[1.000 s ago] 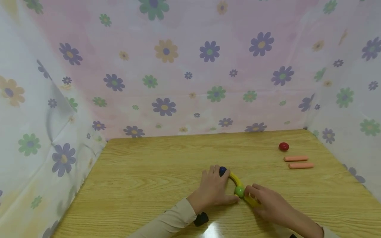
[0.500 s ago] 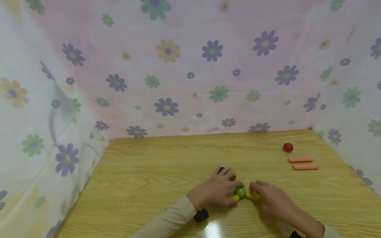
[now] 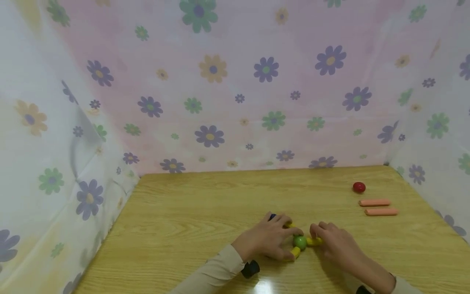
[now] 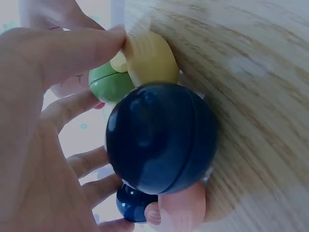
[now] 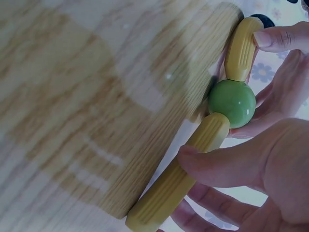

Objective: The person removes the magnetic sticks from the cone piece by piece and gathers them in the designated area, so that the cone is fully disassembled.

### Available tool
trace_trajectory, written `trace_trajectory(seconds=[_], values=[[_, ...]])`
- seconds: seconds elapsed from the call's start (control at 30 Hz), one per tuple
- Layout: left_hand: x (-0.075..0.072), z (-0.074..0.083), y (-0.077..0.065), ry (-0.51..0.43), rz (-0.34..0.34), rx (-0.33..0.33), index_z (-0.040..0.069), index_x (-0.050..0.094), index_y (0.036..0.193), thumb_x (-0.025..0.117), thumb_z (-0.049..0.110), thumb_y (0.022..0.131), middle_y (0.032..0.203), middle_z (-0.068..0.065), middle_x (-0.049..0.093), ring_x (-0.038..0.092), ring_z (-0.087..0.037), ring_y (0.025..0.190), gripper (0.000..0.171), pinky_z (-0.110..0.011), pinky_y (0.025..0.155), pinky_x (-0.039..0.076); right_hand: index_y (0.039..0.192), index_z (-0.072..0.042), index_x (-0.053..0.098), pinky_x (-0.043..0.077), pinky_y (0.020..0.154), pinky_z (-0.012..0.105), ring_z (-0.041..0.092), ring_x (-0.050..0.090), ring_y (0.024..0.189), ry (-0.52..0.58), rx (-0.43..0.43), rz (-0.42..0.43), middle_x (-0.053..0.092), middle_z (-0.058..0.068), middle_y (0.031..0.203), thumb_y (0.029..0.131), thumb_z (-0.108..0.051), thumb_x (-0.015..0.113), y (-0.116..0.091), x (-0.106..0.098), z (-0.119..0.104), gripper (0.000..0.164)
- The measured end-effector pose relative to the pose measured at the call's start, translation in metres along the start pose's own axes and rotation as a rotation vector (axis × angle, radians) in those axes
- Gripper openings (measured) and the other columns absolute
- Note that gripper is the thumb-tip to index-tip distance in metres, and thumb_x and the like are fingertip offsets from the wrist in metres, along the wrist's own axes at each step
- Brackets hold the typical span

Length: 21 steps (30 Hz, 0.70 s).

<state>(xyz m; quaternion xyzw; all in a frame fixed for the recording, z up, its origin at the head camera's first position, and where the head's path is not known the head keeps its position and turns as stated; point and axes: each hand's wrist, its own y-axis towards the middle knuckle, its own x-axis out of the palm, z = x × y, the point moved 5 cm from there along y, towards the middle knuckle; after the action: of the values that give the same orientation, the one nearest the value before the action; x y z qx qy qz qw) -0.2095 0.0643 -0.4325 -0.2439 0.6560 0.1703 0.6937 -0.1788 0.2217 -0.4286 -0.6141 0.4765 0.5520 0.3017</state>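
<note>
A glossy green ball (image 3: 300,243) joins several yellow rods of a ball-and-rod construction toy on the table. My left hand (image 3: 269,239) lies over the assembly, its thumb and fingers gripping a short yellow rod (image 5: 239,53) beside the green ball. My right hand (image 3: 339,247) pinches a longer ribbed yellow rod (image 5: 164,198), whose end meets the ball. In the left wrist view, a large dark blue ball (image 4: 161,137) stands in front of the yellow rod. A pinkish rod (image 4: 183,208) and a second dark blue ball (image 4: 135,205) lie below it. My left hand covers much of the assembly.
A red ball (image 3: 359,187) and two orange rods, one farther back (image 3: 374,202) and one nearer (image 3: 381,212), lie at the right of the wood-grain table (image 3: 202,200). Flower-printed cloth (image 3: 235,81) encloses the back and sides.
My left fingers have moved from the far dark blue ball to the green ball and nearby yellow rod. The right-hand yellow rod has swung from slanting toward me to pointing nearly sideways.
</note>
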Motion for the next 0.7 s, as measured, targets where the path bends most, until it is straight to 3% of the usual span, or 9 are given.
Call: trace_trajectory(seconds=[0.3, 0.7], values=[[0.0059, 0.0041, -0.0045, 0.044, 0.058, 0.006, 0.045, 0.028, 0.145, 0.041, 0.068, 0.088, 0.142, 0.003, 0.035, 0.031, -0.015, 0.133, 0.063, -0.043, 0.105, 0.031, 0.082, -0.022, 0.050, 0.032, 0.052, 0.027, 0.012, 0.043, 0.069, -0.018, -0.012, 0.020, 0.047, -0.009, 0.078, 0.069, 0.006, 0.078, -0.0043, -0.0001, 0.0013, 0.042], [0.0055, 0.0065, -0.0030, 0.038, 0.092, 0.014, 0.045, 0.031, 0.144, 0.041, 0.068, 0.088, 0.140, 0.003, 0.037, 0.032, -0.014, 0.131, 0.062, -0.045, 0.105, 0.031, 0.084, -0.023, 0.052, 0.033, 0.053, 0.031, 0.015, 0.046, 0.073, -0.041, 0.032, 0.019, 0.047, -0.008, 0.081, 0.071, 0.006, 0.077, -0.0067, 0.0004, 0.0029, 0.041]])
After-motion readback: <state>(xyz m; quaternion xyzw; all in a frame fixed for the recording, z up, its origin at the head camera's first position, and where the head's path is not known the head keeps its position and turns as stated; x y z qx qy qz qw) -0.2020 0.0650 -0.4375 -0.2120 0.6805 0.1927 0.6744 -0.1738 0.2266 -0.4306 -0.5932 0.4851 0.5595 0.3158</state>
